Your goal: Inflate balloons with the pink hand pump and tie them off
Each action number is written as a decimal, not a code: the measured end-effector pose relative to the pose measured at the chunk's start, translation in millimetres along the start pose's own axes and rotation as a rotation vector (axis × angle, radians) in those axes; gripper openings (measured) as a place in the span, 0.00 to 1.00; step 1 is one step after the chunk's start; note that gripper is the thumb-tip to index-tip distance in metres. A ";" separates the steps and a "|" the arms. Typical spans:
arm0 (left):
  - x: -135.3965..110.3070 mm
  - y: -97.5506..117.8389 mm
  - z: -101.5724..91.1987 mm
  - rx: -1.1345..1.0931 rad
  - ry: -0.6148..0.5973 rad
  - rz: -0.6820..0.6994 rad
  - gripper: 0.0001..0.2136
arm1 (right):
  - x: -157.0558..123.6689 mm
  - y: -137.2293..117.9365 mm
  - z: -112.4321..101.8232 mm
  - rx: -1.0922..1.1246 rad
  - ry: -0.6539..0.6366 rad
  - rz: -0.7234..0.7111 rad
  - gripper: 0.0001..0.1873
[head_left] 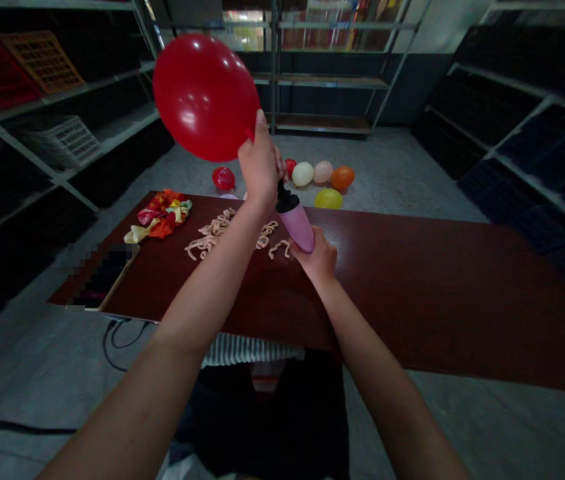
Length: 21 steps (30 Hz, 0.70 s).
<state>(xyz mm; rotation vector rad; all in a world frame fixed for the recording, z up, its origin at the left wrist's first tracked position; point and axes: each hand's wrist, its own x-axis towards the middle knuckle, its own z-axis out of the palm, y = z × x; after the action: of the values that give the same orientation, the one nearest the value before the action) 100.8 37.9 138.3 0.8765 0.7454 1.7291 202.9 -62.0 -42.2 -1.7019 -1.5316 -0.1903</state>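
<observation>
My left hand [261, 167] is raised above the table and pinches the neck of an inflated red balloon [205, 97], which bulges up and to the left. The balloon's neck meets the black nozzle of a pink hand pump [296, 223]. My right hand [318, 257] is wrapped around the lower end of that pump, just above the dark red table [412, 280]. Below my left forearm, beige strings [215, 235] lie scattered on the table.
A heap of limp coloured balloons [162, 213] lies at the table's far left. Several inflated balloons [329, 180] rest on the floor beyond the table. A flat box [105, 273] sits at the table's left edge. Metal shelves line both sides.
</observation>
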 end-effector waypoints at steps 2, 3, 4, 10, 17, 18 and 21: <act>-8.2 -11.5 3.5 -0.004 0.003 0.024 0.27 | 0.4 1.8 -0.4 -0.007 0.011 0.014 0.26; -11.1 -13.3 2.5 -0.008 0.002 0.031 0.26 | 0.6 2.4 -0.8 -0.009 0.010 0.011 0.26; -13.4 -12.6 -0.2 -0.016 -0.001 0.033 0.27 | 0.6 2.6 -1.4 -0.007 0.006 0.002 0.26; -19.9 16.6 -39.0 -0.102 -0.002 0.011 0.28 | -1.7 -2.7 -3.7 0.041 -0.014 -0.156 0.27; -6.2 46.0 -96.7 -0.130 0.127 -0.042 0.26 | -4.0 -9.2 -8.0 -0.003 -0.087 -0.349 0.27; -2.5 51.4 -106.1 -0.137 0.155 -0.049 0.26 | -4.5 -10.8 -8.9 -0.017 -0.104 -0.366 0.27; 8.3 73.0 -132.9 -0.163 0.274 -0.096 0.25 | -6.6 -18.5 -9.9 -0.049 -0.148 -0.422 0.25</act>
<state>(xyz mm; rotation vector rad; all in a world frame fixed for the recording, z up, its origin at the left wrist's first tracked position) -48.9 14.5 127.0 0.4911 0.7982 1.8151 188.9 -74.8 -31.2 -1.4356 -2.0015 -0.3278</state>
